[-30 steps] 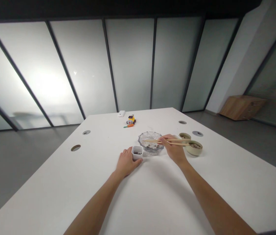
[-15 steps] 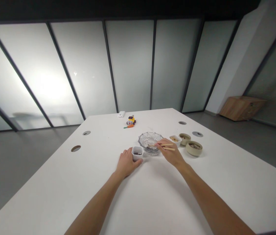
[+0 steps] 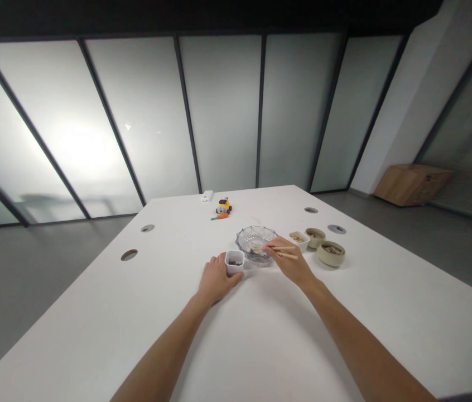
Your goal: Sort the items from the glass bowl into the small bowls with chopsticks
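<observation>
The white tabletop runs wide and bare on the near side and to both flanks, and its edges are well apart from the dishes. A small toy sits farther back. The glass bowl holds scattered dark bits, so the picking looks only partly done. To its right, the tan bowl, the smaller bowl and the white dish each hold something. The white cup has a few dark pieces. The left hand wraps its grip around the cup. The right hand pinches chopsticks, tips inside the glass bowl.
</observation>
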Motion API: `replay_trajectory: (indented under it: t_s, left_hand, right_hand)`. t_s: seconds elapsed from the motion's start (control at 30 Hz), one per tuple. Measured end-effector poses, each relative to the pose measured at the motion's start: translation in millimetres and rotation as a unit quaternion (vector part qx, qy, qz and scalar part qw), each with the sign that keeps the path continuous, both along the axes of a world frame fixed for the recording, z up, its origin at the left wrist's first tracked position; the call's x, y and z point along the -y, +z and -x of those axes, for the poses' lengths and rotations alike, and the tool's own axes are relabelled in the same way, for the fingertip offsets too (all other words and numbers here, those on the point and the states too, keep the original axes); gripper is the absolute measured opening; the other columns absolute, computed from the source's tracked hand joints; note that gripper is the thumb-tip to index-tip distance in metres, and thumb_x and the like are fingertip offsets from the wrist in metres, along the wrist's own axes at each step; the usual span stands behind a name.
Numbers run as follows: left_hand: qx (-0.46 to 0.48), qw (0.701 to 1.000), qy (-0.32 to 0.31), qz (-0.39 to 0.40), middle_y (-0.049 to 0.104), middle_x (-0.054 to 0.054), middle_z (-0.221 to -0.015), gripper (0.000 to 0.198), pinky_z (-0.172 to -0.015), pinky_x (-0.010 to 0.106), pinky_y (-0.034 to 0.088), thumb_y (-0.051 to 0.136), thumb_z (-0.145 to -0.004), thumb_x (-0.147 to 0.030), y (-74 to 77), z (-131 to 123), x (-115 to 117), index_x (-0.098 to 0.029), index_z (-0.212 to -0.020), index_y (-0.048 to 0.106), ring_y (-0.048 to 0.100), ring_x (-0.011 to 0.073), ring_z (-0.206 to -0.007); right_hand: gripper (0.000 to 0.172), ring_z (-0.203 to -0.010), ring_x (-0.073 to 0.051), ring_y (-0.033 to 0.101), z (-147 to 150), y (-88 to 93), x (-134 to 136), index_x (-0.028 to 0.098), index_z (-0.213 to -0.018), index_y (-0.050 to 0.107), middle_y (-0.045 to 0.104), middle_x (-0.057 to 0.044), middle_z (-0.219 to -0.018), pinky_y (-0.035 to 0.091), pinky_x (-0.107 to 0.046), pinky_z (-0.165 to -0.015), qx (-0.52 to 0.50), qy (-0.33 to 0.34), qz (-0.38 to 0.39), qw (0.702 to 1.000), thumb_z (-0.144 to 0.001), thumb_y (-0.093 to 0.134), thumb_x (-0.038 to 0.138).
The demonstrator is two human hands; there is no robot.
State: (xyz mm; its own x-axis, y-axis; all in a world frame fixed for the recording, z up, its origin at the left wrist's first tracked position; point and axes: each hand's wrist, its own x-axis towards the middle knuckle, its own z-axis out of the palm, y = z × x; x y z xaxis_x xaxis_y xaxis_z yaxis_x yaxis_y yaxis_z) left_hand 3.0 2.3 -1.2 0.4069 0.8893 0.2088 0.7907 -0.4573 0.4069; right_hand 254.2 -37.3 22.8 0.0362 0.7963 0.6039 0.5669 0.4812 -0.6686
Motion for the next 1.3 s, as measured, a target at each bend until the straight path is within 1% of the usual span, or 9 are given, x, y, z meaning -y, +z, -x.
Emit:
replay_trajectory:
  t_s: [0.47,0.7,1.03,1.3]
  left_hand:
    - [0.005,1.000,-0.004,0.002,0.071,0.010,-0.118,0.045,-0.094,0.040,0.044,0.066,-0.087,-0.054,2.6,-0.1,1.9,-0.023,-0.119,0.057,0.062,0.0320,-0.115]
    - [0.002,1.000,-0.002,0.002,0.071,0.010,-0.118,0.046,-0.095,0.041,0.045,0.066,-0.087,-0.053,3.7,-0.3,2.4,-0.023,-0.120,0.057,0.062,0.0322,-0.115]
    - [0.005,1.000,-0.004,0.002,0.071,0.010,-0.119,0.046,-0.096,0.041,0.045,0.067,-0.087,-0.053,2.9,-0.4,2.0,-0.023,-0.121,0.057,0.062,0.0319,-0.116]
    - [0.007,1.000,-0.005,0.003,0.072,0.009,-0.117,0.046,-0.096,0.042,0.045,0.066,-0.087,-0.054,5.0,-0.8,3.3,-0.023,-0.120,0.057,0.063,0.0321,-0.114]
  right_hand:
    - [0.035,-0.086,-0.022,0.068,0.9,-2.4,-0.1,0.024,-0.085,0.076,0.075,-0.007,-0.092,0.055,-0.036,-0.077,-0.013,0.012,0.005,1.000,-0.097,0.063,0.054]
    - [0.032,-0.085,-0.022,0.068,1.3,-3.4,-0.1,0.025,-0.086,0.076,0.075,-0.007,-0.091,0.056,-0.036,-0.077,-0.019,0.004,-0.013,1.000,-0.098,0.064,0.051]
    - [0.032,-0.088,-0.022,0.068,-1.5,-7.7,-2.8,0.025,-0.087,0.076,0.075,-0.006,-0.094,0.055,-0.035,-0.078,0.007,0.001,0.001,1.000,-0.099,0.061,0.051]
    - [0.035,-0.085,-0.022,0.068,0.1,-4.2,-0.9,0.024,-0.085,0.076,0.076,-0.007,-0.092,0.056,-0.035,-0.078,0.001,0.002,-0.008,1.000,-0.099,0.061,0.052]
